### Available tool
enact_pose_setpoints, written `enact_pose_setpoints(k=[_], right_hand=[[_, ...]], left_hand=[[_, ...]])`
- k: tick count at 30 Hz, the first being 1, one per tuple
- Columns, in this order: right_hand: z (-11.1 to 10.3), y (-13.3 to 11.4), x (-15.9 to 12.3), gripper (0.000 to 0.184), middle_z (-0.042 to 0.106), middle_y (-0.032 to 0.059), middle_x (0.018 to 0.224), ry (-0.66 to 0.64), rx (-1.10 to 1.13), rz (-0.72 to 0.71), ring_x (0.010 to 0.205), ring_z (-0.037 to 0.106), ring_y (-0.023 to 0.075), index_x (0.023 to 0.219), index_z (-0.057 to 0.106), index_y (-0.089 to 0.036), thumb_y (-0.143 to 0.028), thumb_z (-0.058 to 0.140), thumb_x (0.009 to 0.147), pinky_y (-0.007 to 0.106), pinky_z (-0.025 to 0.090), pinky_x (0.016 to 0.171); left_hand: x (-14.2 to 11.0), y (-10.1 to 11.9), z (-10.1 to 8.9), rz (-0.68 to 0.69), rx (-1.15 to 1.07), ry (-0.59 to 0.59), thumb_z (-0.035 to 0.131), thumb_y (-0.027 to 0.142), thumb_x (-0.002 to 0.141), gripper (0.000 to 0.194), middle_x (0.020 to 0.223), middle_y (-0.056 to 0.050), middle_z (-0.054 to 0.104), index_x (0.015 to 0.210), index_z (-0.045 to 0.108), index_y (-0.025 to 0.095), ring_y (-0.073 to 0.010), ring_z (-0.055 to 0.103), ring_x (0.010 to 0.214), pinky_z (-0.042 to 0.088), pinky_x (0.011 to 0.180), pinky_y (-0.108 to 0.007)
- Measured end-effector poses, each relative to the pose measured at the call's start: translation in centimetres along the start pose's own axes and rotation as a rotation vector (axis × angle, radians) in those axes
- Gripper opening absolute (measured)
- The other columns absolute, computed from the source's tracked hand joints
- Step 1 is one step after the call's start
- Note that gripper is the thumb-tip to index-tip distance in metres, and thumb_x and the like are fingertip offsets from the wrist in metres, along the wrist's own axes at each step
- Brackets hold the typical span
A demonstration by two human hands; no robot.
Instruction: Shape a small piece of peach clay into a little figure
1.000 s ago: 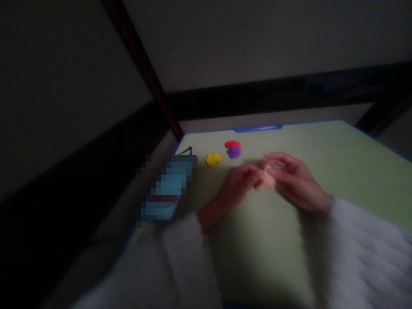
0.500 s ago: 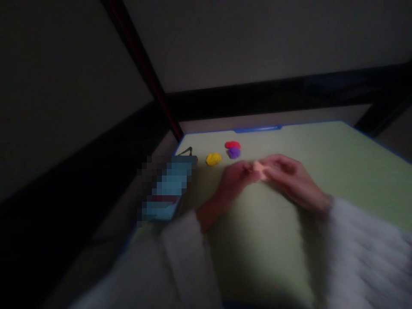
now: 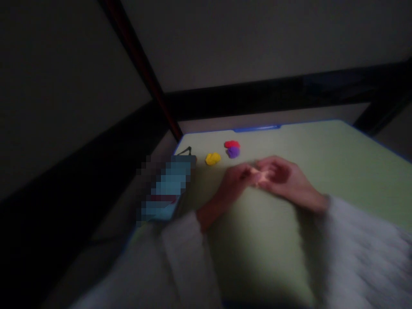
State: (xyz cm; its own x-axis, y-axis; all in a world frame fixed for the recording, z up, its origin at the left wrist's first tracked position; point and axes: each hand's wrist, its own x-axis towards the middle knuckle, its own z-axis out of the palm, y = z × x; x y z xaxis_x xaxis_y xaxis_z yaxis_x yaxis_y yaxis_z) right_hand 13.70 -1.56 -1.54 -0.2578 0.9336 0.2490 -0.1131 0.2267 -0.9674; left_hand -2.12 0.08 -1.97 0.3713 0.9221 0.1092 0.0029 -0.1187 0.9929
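Note:
Both my hands meet over the pale green board (image 3: 337, 163) and pinch a small lump of orange-pink clay (image 3: 260, 178) between their fingertips. My left hand (image 3: 233, 182) comes in from the left, its fingers curled onto the lump. From the right, my right hand (image 3: 283, 180) cups the clay with bent fingers. White fuzzy sleeves cover both forearms. The picture is dim and blurred, and most of the lump is hidden by fingers.
Beyond my hands lie a yellow clay piece (image 3: 213, 158), a red piece (image 3: 232, 144) and a purple piece (image 3: 233, 151) touching it. A blurred blue box (image 3: 167, 189) sits at the board's left edge. Dark rails and a post (image 3: 144, 68) stand behind.
The clay lump was larger and hung lower between my hands a second ago; now it is pressed smaller and mostly hidden. My hands drew closer together and rose slightly toward the far side.

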Motion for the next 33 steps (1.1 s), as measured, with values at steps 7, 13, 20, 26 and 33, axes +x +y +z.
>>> enact_pose_setpoints(k=[7, 13, 20, 26, 33], right_hand=[[-0.7, 0.4, 0.3, 0.039, 0.064, -0.0023, 0.079, 0.147, 0.146, -0.008, 0.071, 0.061, 0.0085, 0.096, 0.061, -0.023, -0.011, 0.075, 0.062, 0.019, 0.05, 0.066], [-1.0, 0.6, 0.3, 0.044, 0.065, -0.0025, 0.083, 0.093, 0.17, 0.005, 0.068, 0.06, 0.0084, 0.101, 0.06, -0.025, -0.012, 0.075, 0.063, 0.021, 0.05, 0.066], [-0.5, 0.1, 0.5, 0.031, 0.066, -0.0029, 0.072, 0.226, 0.238, 0.109, 0.066, 0.061, 0.0082, 0.09, 0.065, -0.021, -0.019, 0.077, 0.062, 0.02, 0.047, 0.065], [-0.4, -0.4, 0.5, 0.03, 0.069, -0.0026, 0.07, 0.232, 0.304, 0.139, 0.066, 0.062, 0.0088, 0.087, 0.066, -0.022, -0.023, 0.079, 0.06, 0.021, 0.047, 0.065], [-0.6, -0.2, 0.4, 0.031, 0.068, -0.0021, 0.07, 0.206, 0.231, 0.118, 0.064, 0.062, 0.0093, 0.089, 0.065, -0.02, -0.022, 0.078, 0.061, 0.021, 0.047, 0.063]], left_hand=[[0.3, -0.5, -0.2, 0.037, 0.032, 0.07, 0.061, 0.034, 0.071, 0.022, 0.063, 0.001, 0.058, 0.067, 0.061, 0.013, -0.0101, 0.049, 0.061, 0.036, 0.059, -0.023], [0.6, -1.4, -0.4, 0.108, -0.029, 0.134, 0.063, 0.03, 0.071, 0.016, 0.07, 0.0, 0.063, 0.075, 0.064, 0.015, -0.011, 0.055, 0.067, 0.042, 0.065, -0.024], [0.2, -1.2, -0.1, 0.315, 0.126, 0.213, 0.063, 0.026, 0.074, 0.017, 0.093, -0.005, 0.069, 0.088, 0.066, 0.016, -0.0127, 0.061, 0.079, 0.048, 0.071, -0.024], [-0.4, -0.4, 0.0, 0.43, 0.424, 0.27, 0.068, 0.023, 0.07, 0.021, 0.082, -0.003, 0.071, 0.09, 0.067, 0.017, -0.0112, 0.061, 0.069, 0.047, 0.063, -0.022], [-0.8, -0.6, -1.0, 0.604, 0.808, 0.173, 0.062, 0.025, 0.077, 0.016, 0.082, -0.005, 0.066, 0.088, 0.063, 0.015, -0.0137, 0.059, 0.073, 0.046, 0.069, -0.026]])
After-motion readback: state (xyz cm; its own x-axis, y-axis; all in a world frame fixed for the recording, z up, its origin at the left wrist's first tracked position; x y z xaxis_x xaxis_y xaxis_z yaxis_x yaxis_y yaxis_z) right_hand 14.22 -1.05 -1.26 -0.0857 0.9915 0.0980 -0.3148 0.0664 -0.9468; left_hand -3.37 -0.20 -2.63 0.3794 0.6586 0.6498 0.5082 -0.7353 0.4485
